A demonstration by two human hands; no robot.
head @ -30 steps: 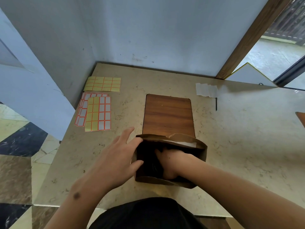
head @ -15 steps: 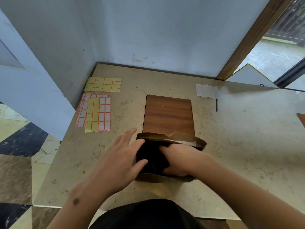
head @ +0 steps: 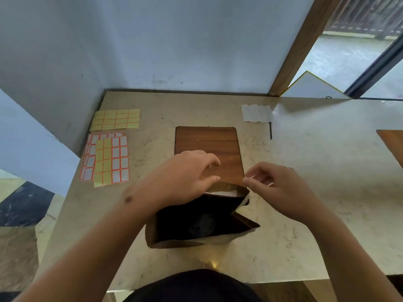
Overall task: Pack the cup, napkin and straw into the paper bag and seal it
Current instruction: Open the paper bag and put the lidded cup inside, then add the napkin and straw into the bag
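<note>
The brown paper bag [head: 245, 225] stands open on the marble counter right in front of me. Deep inside its dark interior I faintly see the round top of the cup [head: 200, 228]. My left hand [head: 185, 177] holds the bag's far rim, thumb on the edge. My right hand [head: 281, 190] is outside the bag, its fingertips pinched at the far right corner of the rim. The white napkin [head: 257, 113] lies flat at the back right of the counter. The thin black straw [head: 270, 131] lies just beside and below it.
A wooden inlay panel [head: 207, 144] sits behind the bag. Yellow sticker sheets [head: 115, 119] and red-bordered label sheets [head: 106, 159] lie at the left near the wall. Walls close the back and left. Another wooden panel [head: 392, 142] shows at the right edge.
My right hand has come out of the bag and now pinches its far right corner. My left hand has moved from the bag's left side to the far rim.
</note>
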